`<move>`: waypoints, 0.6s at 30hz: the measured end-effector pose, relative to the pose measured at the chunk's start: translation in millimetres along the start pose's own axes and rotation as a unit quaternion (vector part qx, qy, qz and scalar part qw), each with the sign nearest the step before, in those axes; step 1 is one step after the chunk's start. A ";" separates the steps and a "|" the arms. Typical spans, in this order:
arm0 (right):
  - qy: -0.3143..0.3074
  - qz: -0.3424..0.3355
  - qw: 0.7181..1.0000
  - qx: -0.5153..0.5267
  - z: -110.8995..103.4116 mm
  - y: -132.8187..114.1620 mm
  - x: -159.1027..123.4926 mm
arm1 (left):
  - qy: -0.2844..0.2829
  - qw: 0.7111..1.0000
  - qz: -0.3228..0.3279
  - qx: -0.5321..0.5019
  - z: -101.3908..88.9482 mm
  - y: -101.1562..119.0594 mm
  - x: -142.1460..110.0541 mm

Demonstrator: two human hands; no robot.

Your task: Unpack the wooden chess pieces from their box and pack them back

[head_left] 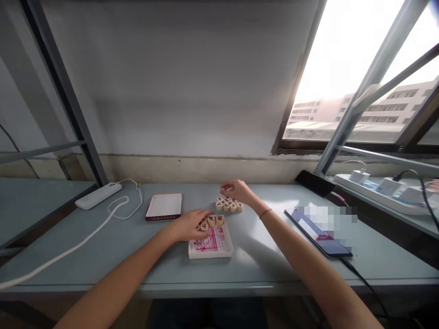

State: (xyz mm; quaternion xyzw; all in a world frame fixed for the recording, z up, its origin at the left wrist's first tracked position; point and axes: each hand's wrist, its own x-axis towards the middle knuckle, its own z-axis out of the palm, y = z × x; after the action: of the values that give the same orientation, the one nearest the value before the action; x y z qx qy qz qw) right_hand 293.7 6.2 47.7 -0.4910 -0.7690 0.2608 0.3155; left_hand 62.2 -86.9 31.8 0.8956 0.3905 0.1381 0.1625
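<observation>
my left hand (192, 225) grasps round pieces (211, 219) in the box (211, 255); my right hand (237, 191) is over other pieces (229, 207), its grip i cannot tell. probably arranging; next move needs light touch.

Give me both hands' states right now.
Left hand: cupped around pieces in the box; grip unclear.
Right hand: curled over the rear pieces; whether holding one, can't tell.
</observation>
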 end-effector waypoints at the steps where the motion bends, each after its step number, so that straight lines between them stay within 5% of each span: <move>1: 0.008 -0.015 1.000 0.021 5.1 -2.8 -7.7 | 0.003 1.000 -0.001 -0.003 1.1 -2.2 0.9; 8: -0.054 -0.040 0.984 0.166 41.6 -29.9 -54.0 | 0.115 0.993 -0.017 -0.023 5.6 -12.5 7.2; 18: -0.059 -0.031 0.963 0.262 55.9 -34.0 -48.7 | 0.197 0.978 0.027 -0.062 1.4 2.4 2.9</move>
State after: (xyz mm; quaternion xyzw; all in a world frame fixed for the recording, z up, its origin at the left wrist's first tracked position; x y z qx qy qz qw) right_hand 247.7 -56.7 23.5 -0.3507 -0.7060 0.4720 0.3947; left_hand 66.2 -86.6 31.8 0.8492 0.3808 0.3405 0.1340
